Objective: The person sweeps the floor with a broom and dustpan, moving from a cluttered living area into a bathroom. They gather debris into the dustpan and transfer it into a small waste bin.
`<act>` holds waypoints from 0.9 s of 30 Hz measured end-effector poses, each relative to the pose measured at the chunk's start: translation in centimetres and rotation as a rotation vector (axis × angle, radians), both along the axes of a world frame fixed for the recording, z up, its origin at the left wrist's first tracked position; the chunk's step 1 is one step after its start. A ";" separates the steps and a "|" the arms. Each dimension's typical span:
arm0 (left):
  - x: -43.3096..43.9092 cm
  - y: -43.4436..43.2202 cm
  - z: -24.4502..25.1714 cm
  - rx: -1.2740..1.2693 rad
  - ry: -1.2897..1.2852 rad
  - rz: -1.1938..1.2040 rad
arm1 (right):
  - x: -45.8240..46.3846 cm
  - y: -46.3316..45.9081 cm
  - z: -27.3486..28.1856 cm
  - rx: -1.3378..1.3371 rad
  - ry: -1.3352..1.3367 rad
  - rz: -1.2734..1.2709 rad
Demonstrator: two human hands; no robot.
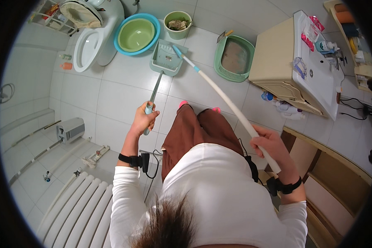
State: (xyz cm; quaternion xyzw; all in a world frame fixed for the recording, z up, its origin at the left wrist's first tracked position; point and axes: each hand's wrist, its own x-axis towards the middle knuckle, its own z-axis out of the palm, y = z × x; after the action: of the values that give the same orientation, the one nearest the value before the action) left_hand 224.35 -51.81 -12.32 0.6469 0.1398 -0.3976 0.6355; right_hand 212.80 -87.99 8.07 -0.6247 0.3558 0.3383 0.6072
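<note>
My left hand (145, 117) is wrapped around the upper end of a grey-green handle, which runs down to a long-handled green dustpan (166, 62) on the tiled floor. Comb-like teeth line the inside of the pan. A broom (223, 96) with a pale stick and a blue head is gripped near its top end by my right hand (268, 141). The broom's head (177, 51) lies over the right side of the dustpan; whether its bristles touch the pan I cannot tell.
Behind the dustpan are nested green and blue basins (136, 35) and a waste bin (177, 25) with contents. A toilet (91, 46) stands left of them. To the right are a green litter tray (235, 57), a sink cabinet (276, 59) and several bottles (286, 108). A radiator (77, 214) is at lower left.
</note>
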 end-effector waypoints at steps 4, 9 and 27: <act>0.4 0.4 -1.1 0.009 0.008 -0.011 | 0.8 0.3 1.9 0.073 -0.047 -0.128; 1.5 1.4 -3.1 0.008 -0.009 -0.026 | 1.7 0.3 3.8 0.119 -0.118 -0.216; 3.3 4.0 1.9 0.005 -0.014 -0.020 | 3.0 1.2 5.2 0.137 -0.273 -0.189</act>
State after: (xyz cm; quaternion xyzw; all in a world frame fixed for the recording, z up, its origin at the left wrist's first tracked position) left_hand 227.66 -47.77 -10.38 0.6527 0.1298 -0.3990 0.6308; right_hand 215.78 -86.76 13.26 -0.5859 0.3035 0.2153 0.7199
